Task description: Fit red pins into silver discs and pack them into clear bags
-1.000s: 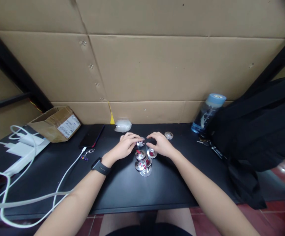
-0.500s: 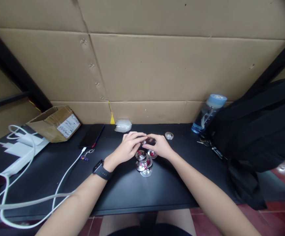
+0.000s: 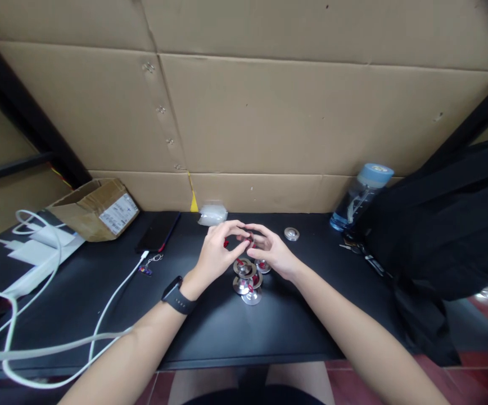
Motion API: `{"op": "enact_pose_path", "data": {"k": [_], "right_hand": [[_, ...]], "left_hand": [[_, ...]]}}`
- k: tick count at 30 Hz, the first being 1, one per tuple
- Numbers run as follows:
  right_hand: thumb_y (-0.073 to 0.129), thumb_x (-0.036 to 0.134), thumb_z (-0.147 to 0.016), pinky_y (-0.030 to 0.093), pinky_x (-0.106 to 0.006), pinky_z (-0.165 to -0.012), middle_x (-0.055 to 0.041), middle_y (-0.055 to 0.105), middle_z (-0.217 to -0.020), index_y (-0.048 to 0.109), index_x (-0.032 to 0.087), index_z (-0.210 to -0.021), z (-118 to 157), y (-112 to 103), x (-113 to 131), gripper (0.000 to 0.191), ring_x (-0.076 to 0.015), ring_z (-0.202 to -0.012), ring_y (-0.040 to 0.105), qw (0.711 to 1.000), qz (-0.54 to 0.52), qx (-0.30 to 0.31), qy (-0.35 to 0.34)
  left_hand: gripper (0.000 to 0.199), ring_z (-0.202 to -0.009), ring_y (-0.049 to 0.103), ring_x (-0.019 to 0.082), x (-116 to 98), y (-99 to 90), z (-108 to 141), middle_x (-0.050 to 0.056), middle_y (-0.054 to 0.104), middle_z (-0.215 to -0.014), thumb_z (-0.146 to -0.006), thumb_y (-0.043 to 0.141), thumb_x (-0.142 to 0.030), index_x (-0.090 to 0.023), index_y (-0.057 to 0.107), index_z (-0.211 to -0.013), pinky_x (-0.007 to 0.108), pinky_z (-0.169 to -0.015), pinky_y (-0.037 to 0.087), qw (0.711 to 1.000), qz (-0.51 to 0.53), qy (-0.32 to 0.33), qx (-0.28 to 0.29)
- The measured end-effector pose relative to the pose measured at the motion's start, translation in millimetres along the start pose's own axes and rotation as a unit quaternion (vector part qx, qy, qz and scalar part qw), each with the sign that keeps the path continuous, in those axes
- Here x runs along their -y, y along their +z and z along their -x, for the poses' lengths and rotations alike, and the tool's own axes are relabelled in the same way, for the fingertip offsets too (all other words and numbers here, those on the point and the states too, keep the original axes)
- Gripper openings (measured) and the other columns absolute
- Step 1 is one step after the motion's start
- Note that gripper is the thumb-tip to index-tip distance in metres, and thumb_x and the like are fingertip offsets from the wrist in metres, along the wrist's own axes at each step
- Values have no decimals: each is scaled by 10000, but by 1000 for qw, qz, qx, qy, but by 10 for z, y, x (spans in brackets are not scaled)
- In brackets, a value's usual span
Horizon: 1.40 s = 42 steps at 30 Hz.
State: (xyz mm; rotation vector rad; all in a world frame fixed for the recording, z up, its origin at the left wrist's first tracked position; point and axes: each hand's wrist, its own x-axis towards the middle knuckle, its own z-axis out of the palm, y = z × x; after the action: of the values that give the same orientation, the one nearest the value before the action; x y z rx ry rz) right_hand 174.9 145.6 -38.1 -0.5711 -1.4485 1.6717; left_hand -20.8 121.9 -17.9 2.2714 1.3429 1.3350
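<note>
Several shiny metal discs with domed centres and red loops lie piled on the black table [image 3: 210,332], the nearest disc [image 3: 252,296] at the front of the pile. Just behind the pile, my left hand [image 3: 221,247] and my right hand [image 3: 272,250] meet at the fingertips. Between them is a small metal disc [image 3: 251,242], partly hidden by the fingers, with a bit of red showing beside my left fingers. Both hands have their fingers curled round it. A single disc [image 3: 292,234] lies apart, behind my right hand.
An open cardboard box [image 3: 96,211], a phone [image 3: 157,232], white cables and a power strip [image 3: 44,264] are on the left. A plastic packet [image 3: 212,215] lies by the cardboard wall. A water bottle [image 3: 360,197] and a black bag [image 3: 446,219] stand at right.
My hands have risen slightly off the pile and turned, with the thumbs drawn up to the small disc. The view has shifted a little.
</note>
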Motion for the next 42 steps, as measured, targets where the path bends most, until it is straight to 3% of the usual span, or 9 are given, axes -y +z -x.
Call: {"op": "enact_pose_path", "data": {"k": [5, 11, 13, 15, 17, 22, 29, 37, 42], "right_hand": [[880, 334, -732, 548, -414, -982, -47, 729, -1186, 583, 292, -1282, -3, -34, 2, 626, -220, -1067, 700, 999, 43, -12, -4], [796, 349, -804, 550, -395, -896, -78, 718, -1199, 584, 265, -1270, -32, -170, 53, 519, -221, -1010, 686, 982, 176, -50, -41], [760, 325, -824, 547, -401, -880, -80, 710, -1197, 592, 273, -1282, -18, -340, 128, 490, -228, -996, 669, 946, 307, -86, -60], [767, 244, -789, 493, -433, -994, -74, 697, -1193, 638, 285, -1259, 20, -578, 218, 489, -262, -1108, 628, 865, 485, -104, -77], [743, 189, -786, 461, -430, -1041, -84, 667, -1236, 655, 280, -1255, 71, -847, 294, 486, -280, -1173, 607, 805, 580, -110, -58], [751, 232, -802, 474, -372, -980, -109, 665, -1165, 674, 227, -1222, 160, -1354, 320, 427, -265, -1050, 648, 743, 654, -131, 44], [741, 270, -837, 480, -321, -913, -102, 661, -1096, 701, 179, -1120, 137, -1487, 167, 300, -235, -987, 647, 738, 663, -98, 79], [641, 328, -933, 472, -316, -980, -119, 615, -1225, 658, 190, -1295, 117, -1424, 99, 388, -237, -1079, 643, 732, 669, -77, 106], [603, 369, -962, 447, -398, -1039, -153, 618, -1286, 645, 199, -1360, 138, -1354, 176, 435, -306, -1167, 599, 713, 684, -94, 118]], "left_hand": [[96, -1117, 631, 243, 41, 38, 8, 53, 745, -1101, -980, 603, -287, -242, 618, -1063, 413, -998, 404, 997, -55, 17, 45], [169, -1091, 642, 232, 202, -56, -35, 56, 727, -1115, -1011, 507, -231, -231, 549, -1175, 391, -949, 336, 994, -102, -13, 47], [208, -1099, 649, 234, 328, -144, -58, 48, 731, -1121, -1012, 488, -222, -238, 523, -1217, 391, -943, 314, 991, -126, -29, 38], [236, -1084, 655, 236, 466, -226, -77, 36, 737, -1117, -996, 499, -213, -249, 518, -1229, 388, -925, 303, 987, -151, -46, 31], [224, -1090, 646, 250, 588, -279, -85, 39, 744, -1103, -980, 516, -219, -256, 543, -1199, 389, -905, 298, 983, -174, -54, 38], [225, -1124, 604, 274, 745, -268, -61, 43, 751, -1061, -952, 528, -212, -274, 574, -1164, 411, -905, 285, 974, -204, -55, 78], [148, -1119, 577, 279, 766, -191, -13, 53, 741, -1009, -945, 516, -206, -263, 583, -1064, 428, -897, 280, 970, -211, -46, 111], [191, -1109, 575, 270, 756, -195, -10, 38, 739, -975, -915, 539, -191, -264, 589, -1084, 412, -877, 271, 959, -238, -68, 136], [168, -1085, 596, 262, 726, -207, -29, 28, 742, -959, -939, 522, -230, -263, 593, -1088, 412, -866, 270, 956, -242, -85, 144]]}}
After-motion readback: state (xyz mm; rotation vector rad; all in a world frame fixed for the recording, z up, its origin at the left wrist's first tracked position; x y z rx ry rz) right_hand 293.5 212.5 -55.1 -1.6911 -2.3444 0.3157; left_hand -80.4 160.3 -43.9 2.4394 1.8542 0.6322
